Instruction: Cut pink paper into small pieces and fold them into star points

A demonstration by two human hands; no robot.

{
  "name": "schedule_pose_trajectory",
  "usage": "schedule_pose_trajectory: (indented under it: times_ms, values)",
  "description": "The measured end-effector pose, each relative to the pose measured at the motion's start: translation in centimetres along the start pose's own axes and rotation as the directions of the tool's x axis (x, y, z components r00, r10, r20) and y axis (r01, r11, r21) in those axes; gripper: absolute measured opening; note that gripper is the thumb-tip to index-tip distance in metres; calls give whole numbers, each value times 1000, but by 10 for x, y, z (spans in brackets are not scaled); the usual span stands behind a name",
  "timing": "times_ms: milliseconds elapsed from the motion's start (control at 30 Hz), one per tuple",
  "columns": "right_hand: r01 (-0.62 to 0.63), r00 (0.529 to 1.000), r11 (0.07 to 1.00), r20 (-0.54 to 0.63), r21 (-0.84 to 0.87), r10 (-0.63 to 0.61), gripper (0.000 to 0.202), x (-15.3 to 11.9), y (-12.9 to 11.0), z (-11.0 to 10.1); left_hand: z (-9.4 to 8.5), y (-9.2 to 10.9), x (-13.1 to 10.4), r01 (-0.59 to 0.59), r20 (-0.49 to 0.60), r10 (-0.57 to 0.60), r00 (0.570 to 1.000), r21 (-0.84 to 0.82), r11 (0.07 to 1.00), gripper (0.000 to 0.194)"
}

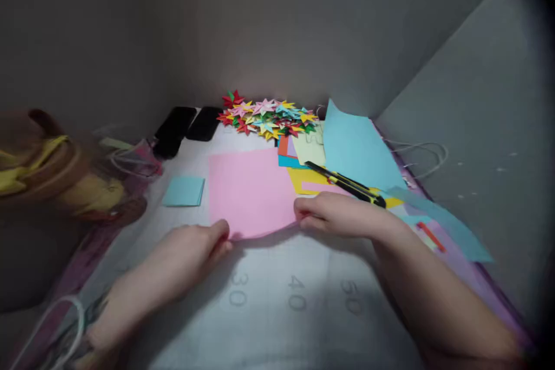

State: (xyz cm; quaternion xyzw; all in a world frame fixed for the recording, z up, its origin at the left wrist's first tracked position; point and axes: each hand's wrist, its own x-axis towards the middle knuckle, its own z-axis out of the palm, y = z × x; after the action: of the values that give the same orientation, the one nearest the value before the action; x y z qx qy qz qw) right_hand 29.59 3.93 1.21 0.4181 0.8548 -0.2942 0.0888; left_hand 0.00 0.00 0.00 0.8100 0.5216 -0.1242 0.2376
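Left of the frame's centre, a small light-blue paper square lies beside the pink paper sheet, whose near left corner the left hand pinches between thumb and fingers. The pink sheet spans the middle of the frame, its near edge slightly lifted, below folded paper stars heaped at upper centre, probably to leave working room. The right hand grips the near right corner, likely keeping that edge taut, while a utility knife rests just beyond it on coloured paper scraps, seemingly within easy reach.
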Motion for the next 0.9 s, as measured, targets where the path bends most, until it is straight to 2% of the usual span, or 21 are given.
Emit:
schedule_pose_trajectory:
  times_ms: [167,267,367,533,633,767,900]
  values:
    - [-60,981,998,-186,19,63,26,15,9,5,5,-17,23,-45,-232,-2,973,-197,979,32]
    - [-128,942,988,-303,83,147,30,28,14,13,14,-28,38,-76,-299,-20,954,-305,949,37]
    - [-155,921,986,-353,61,166,25,39,19,22,22,-35,48,-53,-357,-75,931,-337,940,33]
    - [-150,914,988,-376,36,153,14,51,24,32,21,-32,49,16,-330,-106,938,-263,965,28]
    - [-137,913,990,-381,41,142,18,57,24,34,17,-25,48,61,-315,-129,940,-216,974,28]
    - [-181,904,983,-393,-4,165,23,62,20,36,16,-20,49,125,-321,-165,933,-142,982,32]
    - [-224,897,973,-402,-50,186,21,64,17,37,20,-21,51,133,-343,-159,926,-98,986,25]
